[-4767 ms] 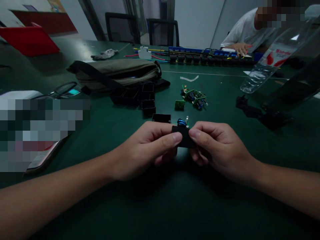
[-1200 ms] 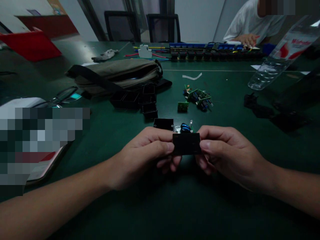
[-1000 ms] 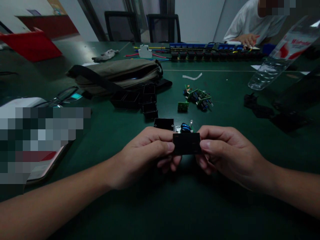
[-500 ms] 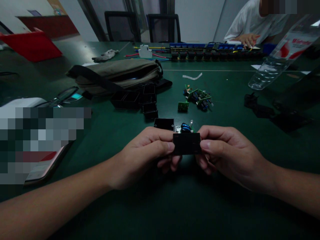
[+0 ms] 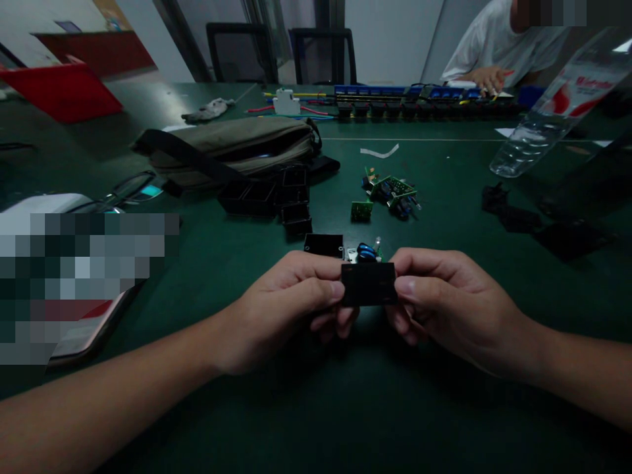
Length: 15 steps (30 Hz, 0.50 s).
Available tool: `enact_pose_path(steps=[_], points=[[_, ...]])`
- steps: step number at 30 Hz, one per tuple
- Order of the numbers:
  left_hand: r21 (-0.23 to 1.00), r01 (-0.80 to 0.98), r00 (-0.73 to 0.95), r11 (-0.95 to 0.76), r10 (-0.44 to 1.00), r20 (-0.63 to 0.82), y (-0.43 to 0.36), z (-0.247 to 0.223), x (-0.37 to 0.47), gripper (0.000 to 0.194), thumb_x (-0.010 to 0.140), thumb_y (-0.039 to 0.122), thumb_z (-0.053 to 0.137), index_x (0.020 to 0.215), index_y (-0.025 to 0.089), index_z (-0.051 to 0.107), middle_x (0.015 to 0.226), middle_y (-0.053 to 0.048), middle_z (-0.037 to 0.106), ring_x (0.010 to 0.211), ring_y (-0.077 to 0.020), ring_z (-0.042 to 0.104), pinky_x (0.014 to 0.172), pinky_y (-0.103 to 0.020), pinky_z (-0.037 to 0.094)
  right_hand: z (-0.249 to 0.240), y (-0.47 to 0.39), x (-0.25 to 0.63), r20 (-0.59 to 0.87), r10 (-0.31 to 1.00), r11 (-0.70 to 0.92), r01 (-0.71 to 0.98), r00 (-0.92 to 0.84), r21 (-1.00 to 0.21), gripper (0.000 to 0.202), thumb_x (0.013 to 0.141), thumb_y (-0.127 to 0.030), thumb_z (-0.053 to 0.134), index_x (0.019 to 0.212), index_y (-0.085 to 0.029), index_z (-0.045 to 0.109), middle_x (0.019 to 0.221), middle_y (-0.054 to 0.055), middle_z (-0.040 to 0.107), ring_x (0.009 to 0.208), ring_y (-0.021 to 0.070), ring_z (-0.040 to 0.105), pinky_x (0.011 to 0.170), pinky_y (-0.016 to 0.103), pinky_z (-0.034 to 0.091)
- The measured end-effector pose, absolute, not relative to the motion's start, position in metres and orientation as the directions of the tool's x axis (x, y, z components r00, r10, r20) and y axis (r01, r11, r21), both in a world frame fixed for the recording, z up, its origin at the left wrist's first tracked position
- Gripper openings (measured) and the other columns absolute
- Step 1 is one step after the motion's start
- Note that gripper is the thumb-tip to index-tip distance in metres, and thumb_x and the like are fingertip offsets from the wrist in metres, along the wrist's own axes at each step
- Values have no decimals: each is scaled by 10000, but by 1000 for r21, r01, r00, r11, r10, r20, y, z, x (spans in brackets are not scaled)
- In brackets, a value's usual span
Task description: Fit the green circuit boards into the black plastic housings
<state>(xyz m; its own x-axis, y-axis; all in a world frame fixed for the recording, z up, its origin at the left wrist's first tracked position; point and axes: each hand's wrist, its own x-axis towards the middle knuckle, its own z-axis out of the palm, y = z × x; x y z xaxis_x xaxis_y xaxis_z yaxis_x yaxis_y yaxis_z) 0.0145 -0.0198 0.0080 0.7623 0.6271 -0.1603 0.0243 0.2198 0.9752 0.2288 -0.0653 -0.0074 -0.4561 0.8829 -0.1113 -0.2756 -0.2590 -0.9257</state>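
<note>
We have both hands clamped on one thing: a flat-faced black part, held up between them over the middle of the green counter, on the side toward the near edge. Our left hand pinches its left end, the thumb tip at the border of the front face; our right hand pinches the right end in much the same way. The two hands do not touch each other.

Just above the part's top edge we see a blue coil and a clear bulb-like piece; we cannot tell whether they sit in the part or behind it. Just beyond our left fingers is an open black case.

Farther toward the counter's far edge, we see a small green board beside a jumble of circuit boards. Left of these, open black boxes lie in front of a grey-green bag, and glasses lie toward the left edge. A clear plastic bottle is toward the far right corner. Near the far edge runs a row of blue and black modules, with a co-worker's hand at its right end.
</note>
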Motion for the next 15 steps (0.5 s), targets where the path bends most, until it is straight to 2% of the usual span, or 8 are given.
enact_pose_path(steps=[15], points=[[973,24,764,228,623,-165,-21,8,15,208,836,232,506,715,106,618,646,-23,580,545,-95,455,514,-210,416,-7,-65,228,-125,890,-261,-264,-439,-928,121,929,-258,611,844,-171,602,624,-21,621,536,86,564,507,193,415]])
